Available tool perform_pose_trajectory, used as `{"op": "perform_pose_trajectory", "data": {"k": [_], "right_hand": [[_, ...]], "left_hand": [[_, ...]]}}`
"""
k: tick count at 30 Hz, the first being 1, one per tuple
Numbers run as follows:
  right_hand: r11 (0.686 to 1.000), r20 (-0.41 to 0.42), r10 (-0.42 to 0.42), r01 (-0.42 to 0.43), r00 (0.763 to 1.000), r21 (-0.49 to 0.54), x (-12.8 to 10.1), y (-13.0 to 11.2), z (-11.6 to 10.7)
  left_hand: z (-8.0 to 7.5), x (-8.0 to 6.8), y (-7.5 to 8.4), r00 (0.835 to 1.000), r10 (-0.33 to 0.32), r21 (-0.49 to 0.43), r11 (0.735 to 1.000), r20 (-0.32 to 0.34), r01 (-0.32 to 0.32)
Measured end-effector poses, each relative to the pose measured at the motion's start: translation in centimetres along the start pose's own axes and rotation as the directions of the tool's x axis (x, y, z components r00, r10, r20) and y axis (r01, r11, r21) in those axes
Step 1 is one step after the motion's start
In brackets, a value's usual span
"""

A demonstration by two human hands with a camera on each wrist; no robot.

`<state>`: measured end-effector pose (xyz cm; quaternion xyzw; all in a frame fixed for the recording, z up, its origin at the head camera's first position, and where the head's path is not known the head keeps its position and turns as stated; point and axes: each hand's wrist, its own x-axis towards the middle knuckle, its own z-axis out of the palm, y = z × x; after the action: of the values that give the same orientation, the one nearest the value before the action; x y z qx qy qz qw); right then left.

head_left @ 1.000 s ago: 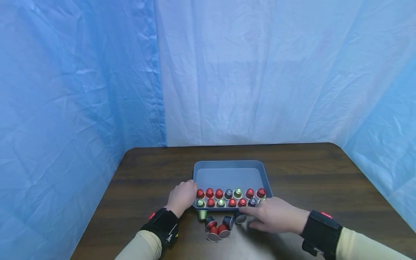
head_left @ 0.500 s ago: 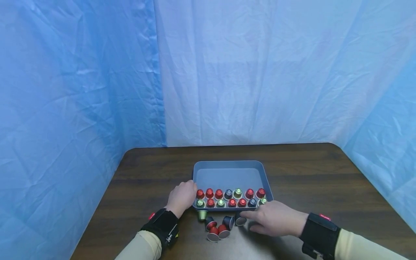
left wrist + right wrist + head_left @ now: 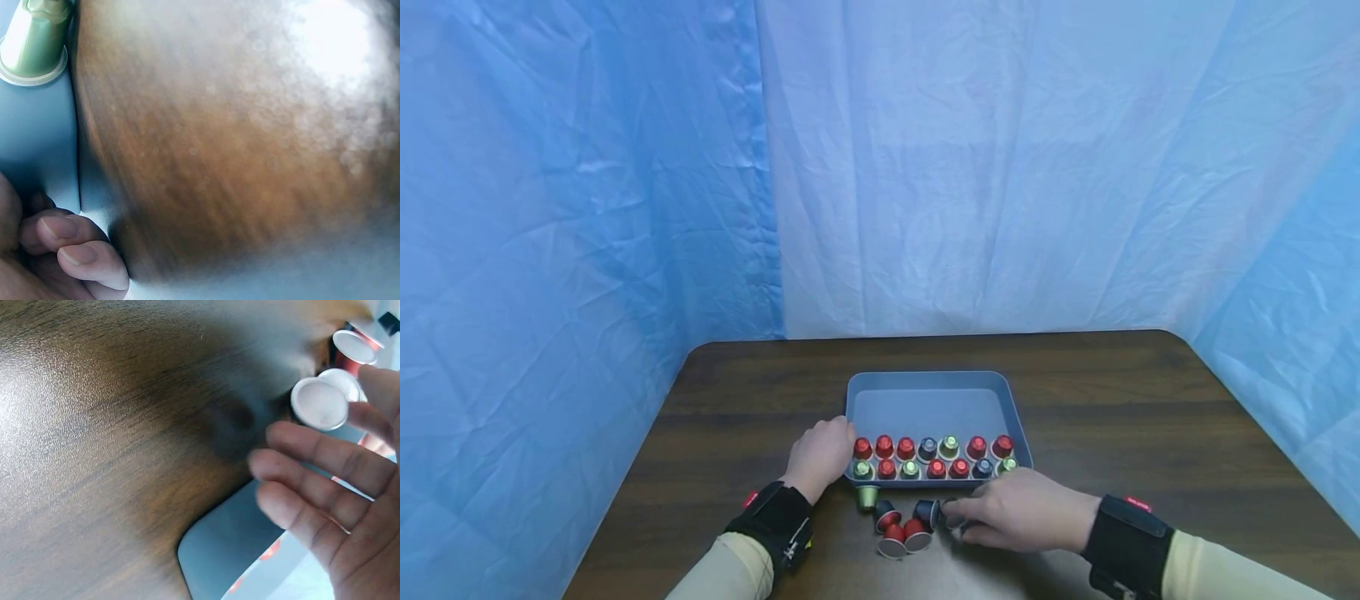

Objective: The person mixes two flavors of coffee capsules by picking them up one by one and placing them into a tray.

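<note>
Capsule (image 3: 953,518), dark-bodied with a pale foil face, lies on the table (image 3: 1150,417) just in front of the tray's near wall, at the right end of a small loose group of capsules (image 3: 904,527). In the right wrist view its foil disc (image 3: 319,404) shows between the fingertips (image 3: 294,445) and the thumb, so the right hand (image 3: 1022,518) appears to be pinching it, fingers curled around the body; whether it is lifted clear of the wood cannot be told.

Left hand (image 3: 822,454) rests against the left near corner of the tray (image 3: 925,383), fingers (image 3: 75,250) curled on the tray's wall and bracing it.

Contents of the tray: two rows of capsules along the near wall, mostly red, with some green and dark blue, all standing dome up. The far half of the tray floor is bare.

Recommended handling, as a judgement from this view:
- Grip the capsule by its flared rim or tapered body, not by the foil, which looks thin.
- Lift straight up before moving toward the tray; a neighbouring dark capsule (image 3: 927,512) lies just beside it and would roll if brushed.
- Keep the left hand steady on the tray wall so the standing rows do not topple.
- Turn the capsule dome up to match the rows.
</note>
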<state>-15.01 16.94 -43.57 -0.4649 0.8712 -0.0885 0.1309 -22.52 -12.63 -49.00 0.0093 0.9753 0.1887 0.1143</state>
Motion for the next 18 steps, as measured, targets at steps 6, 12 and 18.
{"op": "perform_pose_trajectory", "data": {"k": [6,12,18], "right_hand": [[0.997,-0.013,-0.036,0.035,0.999,-0.062,0.05,0.12,0.08],[0.998,-0.038,-0.023,0.021,0.999,-0.062,0.07,0.05,0.23],[0.994,-0.07,0.093,-0.097,0.993,-0.059,0.46,-0.31,0.5]], "left_hand": [[-0.09,-0.07,0.0,1.0,-0.005,-0.024,1.0,-0.007,0.005],[-0.06,-0.16,0.09,1.0,-0.011,-0.043,0.999,-0.012,0.01],[-0.06,-0.16,0.15,1.0,-0.012,-0.054,0.998,-0.015,0.012]]}}
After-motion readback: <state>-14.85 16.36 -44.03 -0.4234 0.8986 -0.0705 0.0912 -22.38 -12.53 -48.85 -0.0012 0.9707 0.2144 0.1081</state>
